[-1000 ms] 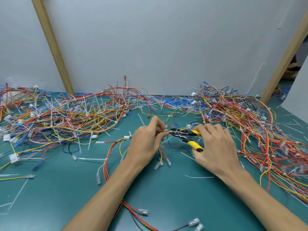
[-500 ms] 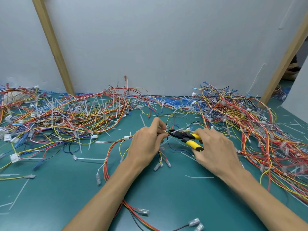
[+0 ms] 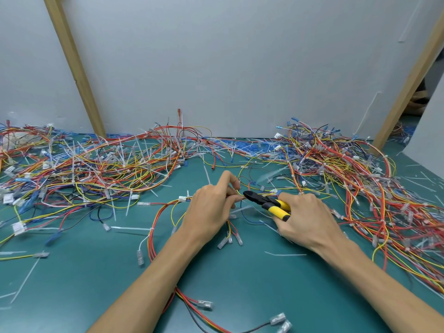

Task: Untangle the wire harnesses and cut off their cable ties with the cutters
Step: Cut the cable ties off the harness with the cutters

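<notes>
Pinching harness [image 3: 155,218], left hand [image 3: 211,210] hides pinch point; right hand [image 3: 305,217] grips cutters [image 3: 266,201]

Two hands, left hand [image 3: 211,212] and right hand [image 3: 305,219]; one pair of cutters [image 3: 269,203]; two wooden posts [image 3: 74,68]; wire harnesses [image 3: 96,169] and loose cable ties [image 3: 131,228] beyond counting.
</notes>
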Tool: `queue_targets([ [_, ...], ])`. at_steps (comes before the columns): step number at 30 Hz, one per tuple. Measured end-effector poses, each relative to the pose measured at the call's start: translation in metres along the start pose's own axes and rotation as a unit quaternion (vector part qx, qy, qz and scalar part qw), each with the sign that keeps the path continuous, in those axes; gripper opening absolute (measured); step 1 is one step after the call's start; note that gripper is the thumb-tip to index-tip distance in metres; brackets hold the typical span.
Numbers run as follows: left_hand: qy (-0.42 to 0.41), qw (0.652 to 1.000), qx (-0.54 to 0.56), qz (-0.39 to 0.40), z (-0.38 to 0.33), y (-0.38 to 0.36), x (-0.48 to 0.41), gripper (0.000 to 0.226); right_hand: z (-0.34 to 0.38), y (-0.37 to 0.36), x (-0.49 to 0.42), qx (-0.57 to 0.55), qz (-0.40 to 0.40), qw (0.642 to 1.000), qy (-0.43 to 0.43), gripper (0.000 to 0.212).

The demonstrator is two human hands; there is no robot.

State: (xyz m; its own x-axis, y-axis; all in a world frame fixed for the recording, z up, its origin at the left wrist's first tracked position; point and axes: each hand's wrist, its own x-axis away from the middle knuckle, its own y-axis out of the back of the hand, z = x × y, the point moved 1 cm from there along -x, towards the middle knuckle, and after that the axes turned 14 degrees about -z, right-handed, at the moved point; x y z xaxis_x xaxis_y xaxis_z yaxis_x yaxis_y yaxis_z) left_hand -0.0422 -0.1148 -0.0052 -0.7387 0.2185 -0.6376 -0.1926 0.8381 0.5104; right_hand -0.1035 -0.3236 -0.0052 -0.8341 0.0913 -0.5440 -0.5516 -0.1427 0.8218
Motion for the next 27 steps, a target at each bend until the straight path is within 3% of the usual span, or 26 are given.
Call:
queue_targets([
  [6, 0.012, 0.999, 0.030, -0.007, 0.001, 0.000, 0.000, 0.020, -0.003, 0.000, 0.000, -0.027, 0.000, 1.000, -0.005, 0.025],
  [9, 0.023, 0.999, 0.032, -0.006, 0.003, -0.002, -0.001, 0.024, -0.004, -0.002, 0.000, -0.058, -0.023, 0.997, -0.050, 0.022],
  [15, 0.033, 0.999, 0.038, -0.014, 0.009, -0.004, -0.002, 0.021, -0.011, -0.003, -0.002, -0.169, -0.109, 0.968, -0.152, 0.036],
  [20, 0.055, 0.996, 0.066, -0.034, 0.012, -0.005, -0.003, 0.019, -0.005, -0.005, 0.000, -0.244, -0.106, 0.950, -0.162, 0.025],
  [23, 0.080, 0.991, 0.102, -0.039, 0.011, -0.004, -0.003, 0.011, 0.003, -0.005, 0.002, -0.319, -0.098, 0.927, -0.171, 0.013],
  [27, 0.096, 0.986, 0.131, -0.042, 0.006, -0.001, -0.004, 0.009, 0.016, -0.004, 0.003, -0.456, -0.077, 0.861, -0.209, 0.009],
])
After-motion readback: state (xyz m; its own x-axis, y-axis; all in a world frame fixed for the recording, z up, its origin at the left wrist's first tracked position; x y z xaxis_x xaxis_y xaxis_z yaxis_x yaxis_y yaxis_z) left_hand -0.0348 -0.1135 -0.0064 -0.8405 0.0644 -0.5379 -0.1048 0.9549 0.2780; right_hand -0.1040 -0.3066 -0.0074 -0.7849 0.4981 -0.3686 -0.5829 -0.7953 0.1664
